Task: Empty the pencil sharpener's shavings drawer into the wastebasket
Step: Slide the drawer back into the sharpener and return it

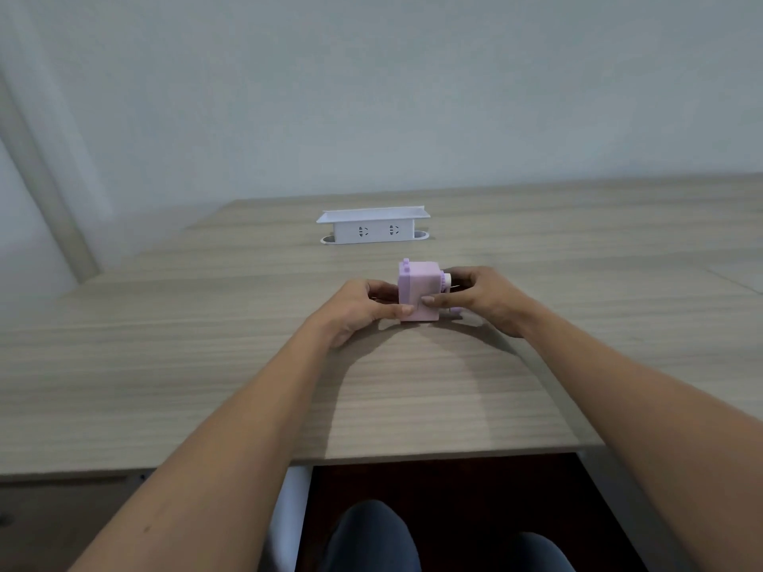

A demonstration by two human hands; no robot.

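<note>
Pale grey wall rises behind the wood-grain tabletop (206, 365), and we sit at its near edge with both bare forearms stretched out over it. Near the middle stands the lilac pencil sharpener (419, 291), upright on the surface, its crank side turned to our right. Our left hand (359, 309) cups the sharpener's left side — fingers curled around behind it, thumb lying along the lower front edge, so it is partly closed on the body. Our right hand (481, 297) grips from the other side: the thumb presses on the front face near the middle, the fingers wrap around by the white hub and crank. We cannot tell whether the shavings drawer has been slid out at all. Farther back — well apart from the sharpener — a white socket box (373, 227) stands up from the tabletop, two outlets facing us.
</note>
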